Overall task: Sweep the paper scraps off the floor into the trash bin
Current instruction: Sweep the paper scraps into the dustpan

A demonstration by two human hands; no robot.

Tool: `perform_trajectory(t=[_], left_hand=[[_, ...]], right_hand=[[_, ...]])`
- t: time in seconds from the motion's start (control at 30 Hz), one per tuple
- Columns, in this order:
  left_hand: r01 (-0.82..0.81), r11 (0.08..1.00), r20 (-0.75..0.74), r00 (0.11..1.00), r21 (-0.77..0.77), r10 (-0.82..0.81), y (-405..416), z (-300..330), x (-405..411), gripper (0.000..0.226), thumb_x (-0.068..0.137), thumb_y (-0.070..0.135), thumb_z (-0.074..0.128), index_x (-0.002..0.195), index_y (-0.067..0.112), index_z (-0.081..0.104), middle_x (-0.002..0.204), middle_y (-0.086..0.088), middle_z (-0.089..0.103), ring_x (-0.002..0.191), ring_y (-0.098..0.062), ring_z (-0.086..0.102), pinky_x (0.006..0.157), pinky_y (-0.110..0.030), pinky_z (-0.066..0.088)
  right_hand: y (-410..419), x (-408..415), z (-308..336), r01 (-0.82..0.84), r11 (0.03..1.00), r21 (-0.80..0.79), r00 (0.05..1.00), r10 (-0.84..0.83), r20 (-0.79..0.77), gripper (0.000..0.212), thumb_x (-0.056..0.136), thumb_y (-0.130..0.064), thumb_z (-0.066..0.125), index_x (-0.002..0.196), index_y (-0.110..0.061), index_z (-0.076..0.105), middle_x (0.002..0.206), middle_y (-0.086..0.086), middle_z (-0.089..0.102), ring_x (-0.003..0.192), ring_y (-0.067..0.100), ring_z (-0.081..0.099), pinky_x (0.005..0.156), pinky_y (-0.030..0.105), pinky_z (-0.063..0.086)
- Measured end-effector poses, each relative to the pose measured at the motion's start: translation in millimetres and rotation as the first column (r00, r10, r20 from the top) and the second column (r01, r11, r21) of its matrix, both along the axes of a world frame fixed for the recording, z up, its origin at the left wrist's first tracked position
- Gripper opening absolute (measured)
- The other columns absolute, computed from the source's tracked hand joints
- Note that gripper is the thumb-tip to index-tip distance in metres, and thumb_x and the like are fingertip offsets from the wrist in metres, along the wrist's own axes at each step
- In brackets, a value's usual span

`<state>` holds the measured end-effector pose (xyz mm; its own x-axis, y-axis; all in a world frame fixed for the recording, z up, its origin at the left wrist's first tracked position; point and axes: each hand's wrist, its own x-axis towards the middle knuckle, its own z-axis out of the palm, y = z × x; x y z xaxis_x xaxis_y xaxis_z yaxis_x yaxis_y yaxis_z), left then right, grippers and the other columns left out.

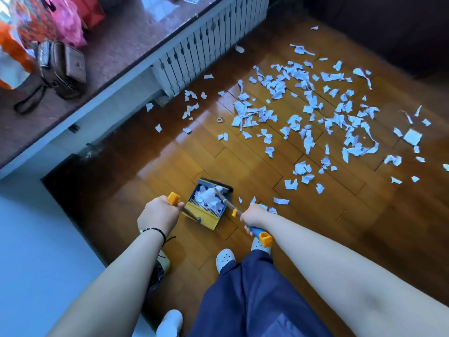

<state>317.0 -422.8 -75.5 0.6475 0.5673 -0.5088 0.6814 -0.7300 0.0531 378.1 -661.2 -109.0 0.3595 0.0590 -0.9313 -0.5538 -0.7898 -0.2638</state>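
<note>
Many white paper scraps point(313, 110) lie scattered over the wooden floor point(243, 152), mostly ahead and to the right. A yellow and blue dustpan point(205, 217) stands on the floor in front of my feet, with a heap of scraps inside it. My left hand point(158, 215) grips the dustpan's upright handle near its orange end. My right hand point(254, 216) is closed around the broom handle point(224, 199), whose black bristle head rests at the dustpan's far lip. A dark-lined trash bin point(160, 268) shows partly under my left forearm.
A long stone ledge point(116, 45) with a brown bag point(60, 66) and coloured plastic bags runs along the left, above a white radiator point(206, 42). A dark sofa edge point(388, 25) bounds the far right. A small tape ring point(220, 119) lies on the floor.
</note>
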Motion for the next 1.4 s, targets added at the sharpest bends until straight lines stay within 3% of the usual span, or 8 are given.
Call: perform_trajectory(t=[0.1,0.2,0.37,0.6,0.87,1.17,1.3,1.4], left_hand=[[0.007,1.000,-0.005,1.000,0.002,-0.007,1,2,5,0.039,0.094,0.060,0.057,0.086,0.021,0.059,0.084,0.000,0.063,0.079,-0.025,0.060,0.057,-0.029,0.043],[0.018,1.000,0.000,1.000,-0.003,-0.018,1,7,5,0.041,0.094,0.060,0.058,0.088,0.020,0.060,0.087,-0.002,0.063,0.080,-0.024,0.059,0.059,-0.030,0.043],[0.023,0.999,-0.001,1.000,-0.029,-0.023,0,14,-5,0.042,0.094,0.059,0.058,0.090,0.017,0.059,0.089,-0.005,0.064,0.083,-0.027,0.060,0.064,-0.032,0.047],[0.056,0.998,0.023,0.998,-0.041,-0.055,5,17,-25,0.042,0.093,0.062,0.058,0.086,0.020,0.059,0.081,-0.001,0.062,0.078,-0.023,0.062,0.063,-0.032,0.051],[0.310,0.951,-0.026,0.950,-0.015,-0.310,1,23,-16,0.044,0.090,0.067,0.058,0.083,0.024,0.059,0.080,0.002,0.064,0.073,-0.019,0.063,0.065,-0.032,0.055],[0.496,0.868,0.004,0.868,-0.007,-0.496,-53,18,3,0.039,0.092,0.061,0.061,0.080,0.023,0.057,0.076,0.003,0.062,0.070,-0.017,0.062,0.056,-0.027,0.049],[0.567,0.824,0.001,0.824,0.014,-0.567,-77,14,13,0.041,0.091,0.063,0.059,0.078,0.024,0.055,0.074,0.004,0.060,0.069,-0.017,0.061,0.056,-0.026,0.047],[0.609,0.793,-0.012,0.793,0.019,-0.609,-97,11,16,0.042,0.093,0.064,0.056,0.082,0.024,0.057,0.076,0.003,0.060,0.072,-0.020,0.063,0.061,-0.029,0.052]], right_hand=[[-6,0,6,0.141,0.990,0.009,0.979,-0.139,-0.147,0.011,0.100,-0.009,0.047,0.096,0.001,0.049,0.065,0.013,0.047,0.046,0.019,0.042,0.039,0.022,0.039],[-6,-2,18,0.205,0.978,0.041,0.969,-0.197,-0.149,0.017,0.100,-0.009,0.047,0.084,-0.005,0.050,0.068,0.012,0.047,0.047,0.018,0.042,0.040,0.023,0.039],[-7,-13,35,0.278,0.959,0.062,0.951,-0.265,-0.159,0.006,0.100,-0.008,0.046,0.097,-0.003,0.048,0.067,0.012,0.047,0.048,0.018,0.044,0.037,0.020,0.039],[-26,-34,47,0.349,0.934,0.075,0.932,-0.338,-0.128,0.012,0.099,-0.009,0.048,0.109,-0.002,0.050,0.071,0.012,0.048,0.048,0.017,0.043,0.040,0.024,0.042],[-73,-55,36,0.526,0.847,0.079,0.850,-0.526,-0.028,0.008,0.097,-0.006,0.047,0.101,-0.001,0.051,0.066,0.013,0.048,0.047,0.019,0.045,0.039,0.022,0.041],[-117,-69,12,0.683,0.730,0.031,0.728,-0.684,0.049,0.018,0.098,-0.009,0.044,0.115,-0.008,0.048,0.065,0.013,0.051,0.045,0.020,0.048,0.038,0.023,0.043],[-140,-82,3,0.730,0.683,0.009,0.682,-0.729,0.061,0.035,0.096,-0.006,0.044,0.130,0.001,0.048,0.065,0.014,0.051,0.044,0.022,0.047,0.038,0.023,0.042],[-154,-92,1,0.767,0.642,-0.002,0.641,-0.765,0.059,0.032,0.097,-0.005,0.043,0.128,0.003,0.048,0.064,0.014,0.051,0.042,0.021,0.046,0.037,0.022,0.042]])
